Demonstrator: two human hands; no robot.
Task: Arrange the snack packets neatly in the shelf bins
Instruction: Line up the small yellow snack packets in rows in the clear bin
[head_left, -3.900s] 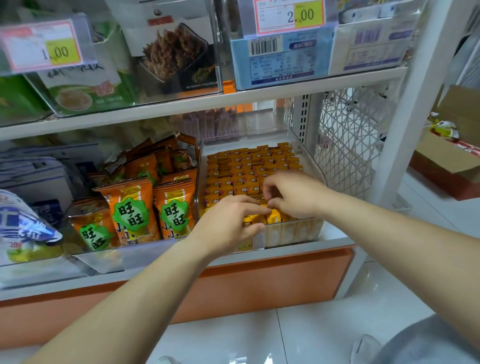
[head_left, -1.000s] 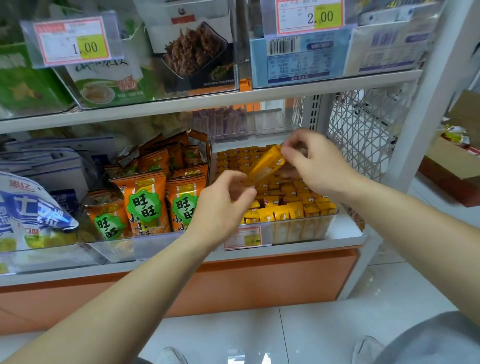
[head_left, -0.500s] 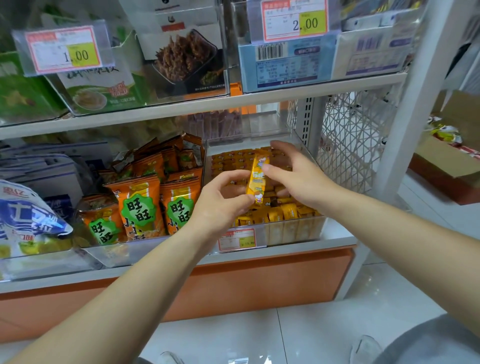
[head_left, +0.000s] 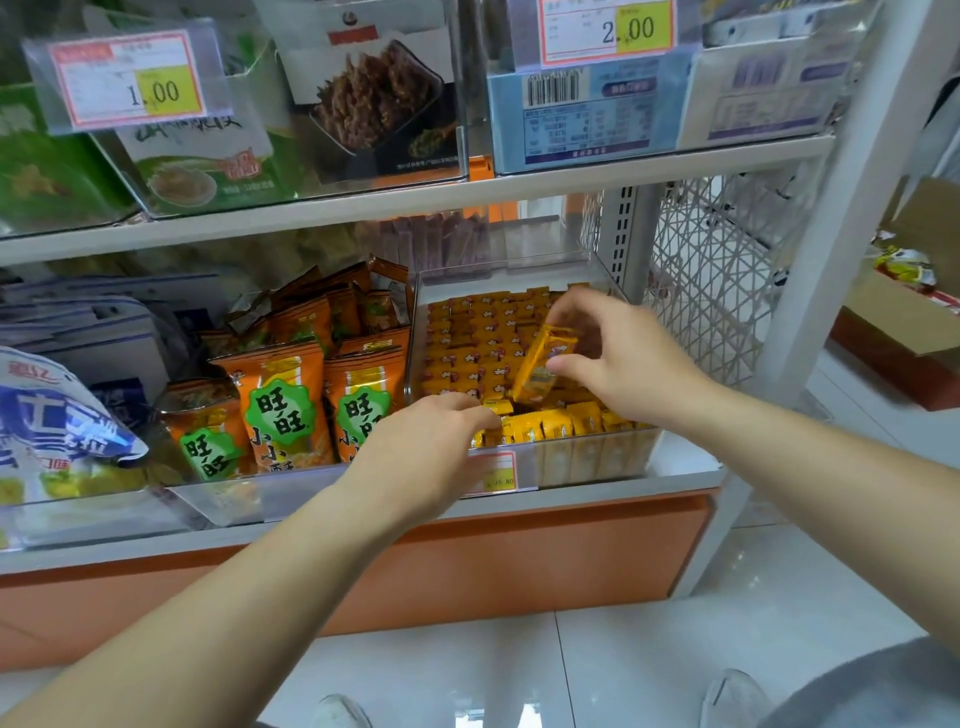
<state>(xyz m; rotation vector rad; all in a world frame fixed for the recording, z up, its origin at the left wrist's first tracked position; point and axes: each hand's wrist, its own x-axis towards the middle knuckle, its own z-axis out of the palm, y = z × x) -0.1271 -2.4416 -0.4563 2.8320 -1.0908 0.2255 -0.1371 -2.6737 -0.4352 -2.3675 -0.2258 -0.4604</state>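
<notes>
A clear shelf bin (head_left: 597, 460) on the lower shelf holds several rows of small yellow snack packets (head_left: 478, 332). My right hand (head_left: 618, 358) pinches one yellow packet (head_left: 543, 366) and holds it tilted above the rows, near the bin's front. My left hand (head_left: 431, 449) reaches over the bin's front left corner, its fingers curled down onto the front row of packets (head_left: 550, 423). Whether it grips one there is hidden.
A second clear bin (head_left: 218, 493) to the left holds orange snack bags (head_left: 280, 400). Blue-and-white bags (head_left: 57, 415) lie further left. The upper shelf (head_left: 415, 202) hangs close overhead. A wire mesh side panel (head_left: 711, 275) stands to the right, with a cardboard box (head_left: 904, 312) beyond it.
My right hand lifted one yellow packet out of the rows and now holds it tilted lower over the front. My left hand dropped from mid-air down to the front row.
</notes>
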